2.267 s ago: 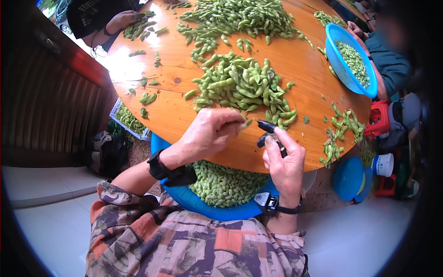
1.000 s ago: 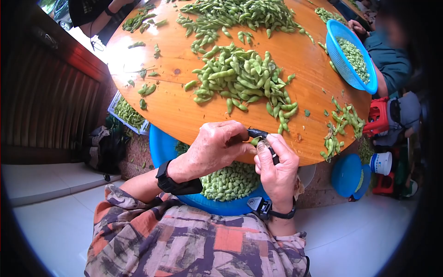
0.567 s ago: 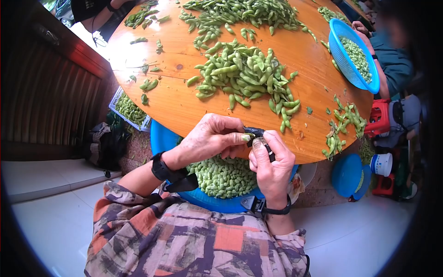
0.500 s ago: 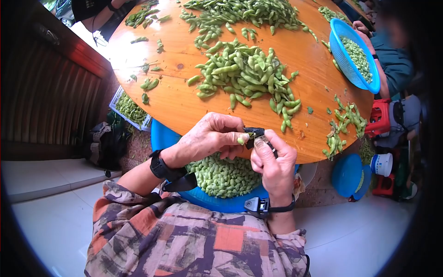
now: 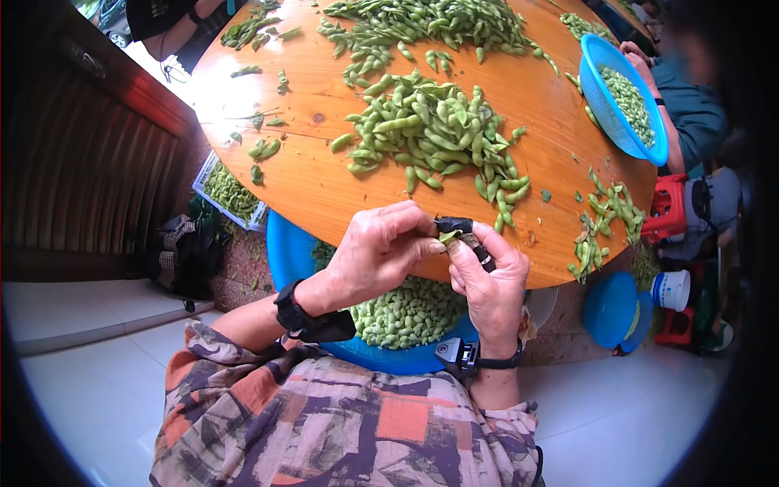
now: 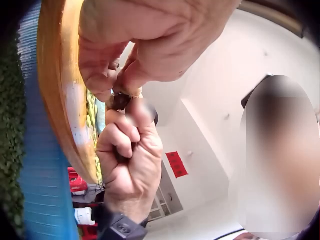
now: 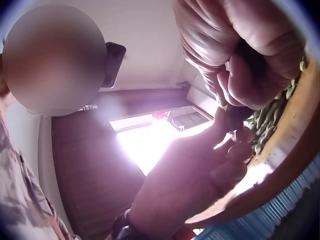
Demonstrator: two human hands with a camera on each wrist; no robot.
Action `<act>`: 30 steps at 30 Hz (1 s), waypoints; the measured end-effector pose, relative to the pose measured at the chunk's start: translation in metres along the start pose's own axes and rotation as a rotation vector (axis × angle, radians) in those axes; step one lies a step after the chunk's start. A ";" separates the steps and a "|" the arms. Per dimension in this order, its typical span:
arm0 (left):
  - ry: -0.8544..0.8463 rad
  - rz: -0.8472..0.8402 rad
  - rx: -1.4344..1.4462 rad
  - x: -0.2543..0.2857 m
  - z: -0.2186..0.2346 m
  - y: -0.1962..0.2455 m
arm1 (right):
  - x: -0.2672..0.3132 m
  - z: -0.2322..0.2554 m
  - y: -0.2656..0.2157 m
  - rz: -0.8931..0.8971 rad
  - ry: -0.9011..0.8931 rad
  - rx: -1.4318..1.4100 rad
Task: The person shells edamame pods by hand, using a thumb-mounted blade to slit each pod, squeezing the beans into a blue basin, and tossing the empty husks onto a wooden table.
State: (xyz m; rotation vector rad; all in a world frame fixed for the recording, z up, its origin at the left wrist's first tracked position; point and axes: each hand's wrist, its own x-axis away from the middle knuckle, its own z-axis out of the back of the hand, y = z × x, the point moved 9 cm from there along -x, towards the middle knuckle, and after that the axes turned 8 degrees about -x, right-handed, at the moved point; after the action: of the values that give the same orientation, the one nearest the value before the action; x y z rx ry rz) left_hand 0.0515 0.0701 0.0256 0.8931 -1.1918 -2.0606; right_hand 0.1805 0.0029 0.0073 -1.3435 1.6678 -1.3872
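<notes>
Both hands meet over the table's near edge, working on one green soybean pod (image 5: 448, 237). My left hand (image 5: 377, 252) pinches it between thumb and forefinger. Black wrapping covers the forefinger of my right hand (image 5: 491, 284), whose thumb presses the pod from the other side; a second black band shows lower on its fingers. The left wrist view has the right hand (image 6: 131, 155) facing the left one (image 6: 155, 35), fingertips together. Below them a blue basin (image 5: 284, 252) holds shelled green beans (image 5: 406, 312). Just beyond lies a heap of unshelled pods (image 5: 434, 130).
The round wooden table (image 5: 308, 187) also bears a larger pod pile (image 5: 438, 28) at the back and scattered pods (image 5: 604, 223) on the right. A blue basket (image 5: 596, 97) of beans stands beside another person's arm (image 5: 686, 122). At left sits a white crate (image 5: 231, 195) of pods.
Both hands have come together and drawn back towards the basin since the first frame. In the last half second they shift slightly right; the pale green bean by the left thumb is out of sight.
</notes>
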 end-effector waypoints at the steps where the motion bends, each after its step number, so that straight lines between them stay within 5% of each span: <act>1: -0.001 -0.001 0.000 0.000 -0.002 -0.001 | 0.000 0.000 0.002 -0.030 0.002 -0.004; 3: 0.125 -0.241 -0.229 0.004 0.005 0.021 | 0.000 0.000 0.002 -0.062 0.005 -0.008; 5: 0.113 -0.251 -0.187 0.004 0.007 0.020 | 0.000 -0.002 0.000 -0.062 -0.013 0.051; 7: -0.202 0.561 0.719 0.017 -0.026 -0.032 | 0.000 -0.005 0.001 -0.057 -0.022 0.003; 12: -0.206 0.718 1.089 0.025 -0.039 -0.032 | -0.003 -0.007 -0.002 -0.002 -0.057 -0.048; 15: -0.194 0.589 0.803 0.020 -0.029 -0.029 | -0.003 -0.005 0.008 -0.137 -0.088 -0.199; 17: -0.009 0.062 -0.012 0.008 0.000 0.000 | -0.001 -0.001 0.007 -0.100 -0.060 -0.053; 18: 0.080 -0.060 -0.155 0.007 0.006 0.012 | 0.001 -0.002 0.007 -0.104 -0.061 -0.053; 22: 0.114 -0.230 -0.594 0.010 0.007 0.045 | 0.003 -0.002 -0.006 -0.005 -0.012 0.043; 27: 0.111 -0.186 -0.482 0.015 -0.003 0.035 | 0.001 -0.001 -0.006 0.076 0.026 0.076; 30: 0.061 -0.082 -0.175 0.013 -0.003 0.022 | 0.002 0.001 -0.006 0.082 0.034 0.177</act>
State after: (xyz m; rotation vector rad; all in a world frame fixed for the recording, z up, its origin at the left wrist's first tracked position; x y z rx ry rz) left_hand 0.0499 0.0494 0.0409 0.9269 -0.9405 -2.1489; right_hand 0.1826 0.0006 0.0132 -1.1459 1.5635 -1.4786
